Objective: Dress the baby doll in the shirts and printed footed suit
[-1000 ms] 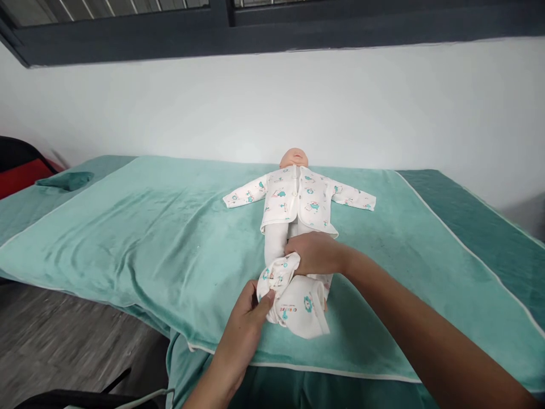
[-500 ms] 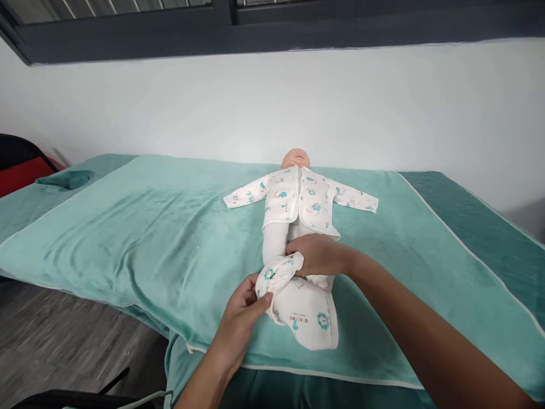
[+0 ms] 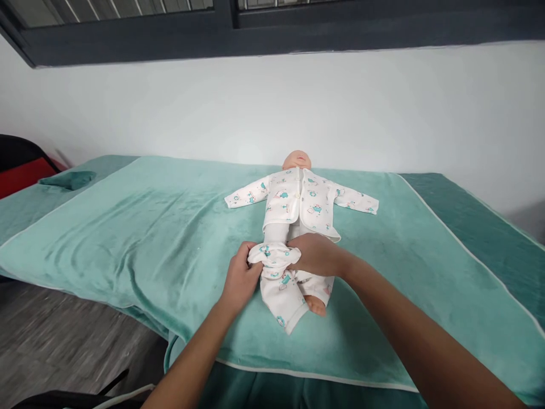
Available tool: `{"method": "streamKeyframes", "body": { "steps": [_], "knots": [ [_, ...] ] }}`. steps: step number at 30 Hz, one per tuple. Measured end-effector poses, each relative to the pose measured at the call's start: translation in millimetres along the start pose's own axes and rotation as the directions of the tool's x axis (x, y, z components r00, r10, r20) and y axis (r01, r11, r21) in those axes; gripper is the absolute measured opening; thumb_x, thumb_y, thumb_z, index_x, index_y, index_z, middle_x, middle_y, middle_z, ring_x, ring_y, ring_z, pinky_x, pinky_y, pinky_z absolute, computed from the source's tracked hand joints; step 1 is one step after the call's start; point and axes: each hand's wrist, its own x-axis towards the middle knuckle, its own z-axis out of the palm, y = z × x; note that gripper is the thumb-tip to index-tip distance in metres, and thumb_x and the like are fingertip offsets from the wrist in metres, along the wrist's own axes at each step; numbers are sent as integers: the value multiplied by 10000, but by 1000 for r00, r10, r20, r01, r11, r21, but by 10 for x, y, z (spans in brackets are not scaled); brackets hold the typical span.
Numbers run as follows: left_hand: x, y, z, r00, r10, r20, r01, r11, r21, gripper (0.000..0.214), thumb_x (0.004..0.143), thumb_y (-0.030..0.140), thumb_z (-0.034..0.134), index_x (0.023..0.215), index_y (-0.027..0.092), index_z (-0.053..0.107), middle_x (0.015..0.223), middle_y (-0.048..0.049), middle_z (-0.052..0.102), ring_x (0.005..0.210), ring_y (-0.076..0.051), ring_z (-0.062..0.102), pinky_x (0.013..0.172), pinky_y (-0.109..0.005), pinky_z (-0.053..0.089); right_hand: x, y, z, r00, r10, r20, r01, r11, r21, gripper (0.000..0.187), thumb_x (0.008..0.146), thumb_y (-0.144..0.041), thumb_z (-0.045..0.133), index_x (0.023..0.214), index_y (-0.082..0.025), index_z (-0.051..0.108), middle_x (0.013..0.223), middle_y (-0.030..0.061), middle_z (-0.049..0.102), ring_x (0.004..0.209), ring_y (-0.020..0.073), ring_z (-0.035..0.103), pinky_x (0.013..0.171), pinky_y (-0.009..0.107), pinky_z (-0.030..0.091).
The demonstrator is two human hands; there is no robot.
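A baby doll (image 3: 297, 159) lies on its back in the middle of the bed, dressed in a white printed top (image 3: 300, 200). My left hand (image 3: 239, 278) and my right hand (image 3: 314, 254) both pinch the bunched waistband of matching white printed trousers (image 3: 280, 286) at the doll's thighs. One trouser leg hangs flat toward me. A bare doll foot (image 3: 315, 305) pokes out beside it.
A light teal blanket (image 3: 140, 238) covers the bed, over a darker teal sheet (image 3: 477, 227). A small folded teal cloth (image 3: 68, 180) lies at the far left. A red and black object (image 3: 21, 167) stands beyond the left edge. The wall runs right behind the doll's head.
Both hands moved the trousers up the doll's legs, from the feet to the thighs. The left hand travelled away from me and the bunched fabric now sits higher.
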Motion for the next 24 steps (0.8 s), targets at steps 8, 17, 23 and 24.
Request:
{"method": "streamKeyframes", "body": {
  "steps": [8,17,23,24],
  "knots": [
    [366,4,49,980,179,-85,-171,981,95,130,838,213,542,954,216,601,885,9,674,774,-158,585,692,-272,437,51,5,2,993,111,-46,-102,980,170,226,879,-236,530,672,-201,446,684,17,647,584,129,551,543,251,308],
    [798,-49,163,870,470,-147,-418,863,286,84,907,199,511,965,218,568,935,-29,613,868,-178,573,764,-294,452,73,-50,22,944,320,-81,-249,850,464,154,936,-212,397,788,-212,438,694,-12,585,398,102,577,437,218,390],
    [866,-92,199,881,451,-143,-385,859,338,138,921,234,489,1024,213,578,993,-50,625,893,-193,574,788,-314,444,82,-121,23,904,411,-123,-300,810,504,136,903,-193,417,774,-213,457,667,-6,590,368,105,539,442,234,401],
    [854,-84,193,892,431,-136,-375,874,310,143,912,234,491,1018,210,585,987,-47,630,889,-190,574,788,-310,442,77,-119,33,902,411,-131,-300,816,494,145,904,-202,417,766,-215,456,652,-1,590,383,112,540,452,239,394]
  ]
}}
